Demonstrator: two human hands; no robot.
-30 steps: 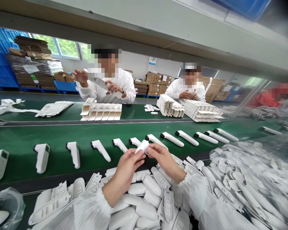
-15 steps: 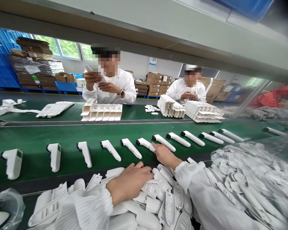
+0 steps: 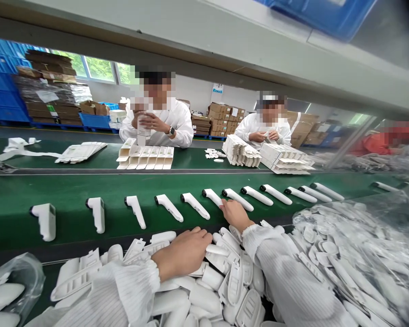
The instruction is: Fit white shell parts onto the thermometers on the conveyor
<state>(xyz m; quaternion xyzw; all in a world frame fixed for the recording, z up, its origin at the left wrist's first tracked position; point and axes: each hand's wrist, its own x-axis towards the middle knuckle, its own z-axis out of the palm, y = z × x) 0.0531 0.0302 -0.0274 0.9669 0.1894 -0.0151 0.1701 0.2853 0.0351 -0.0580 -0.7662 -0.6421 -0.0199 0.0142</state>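
Note:
My right hand reaches over the green belt, its fingers closed on the handle end of a white infrared thermometer with a black tip. The fingers hide the lower part of that handle. Closer to me, my left hand lies over a heap of loose white plastic covers, fingers bent together. One white cover shows at its fingertips; what is under the palm is hidden. Further white thermometers lie in a spaced row on the belt, to both sides of my right hand.
A clear plastic bag full of white parts fills the right side; another bag sits at the lower left. Across the belt, two co-workers in white sit behind cartons. A shelf crosses overhead.
Thermometers at the left and middle of the row have shifted right, including the one at my right hand. My left fingers have drawn closer together over the heap.

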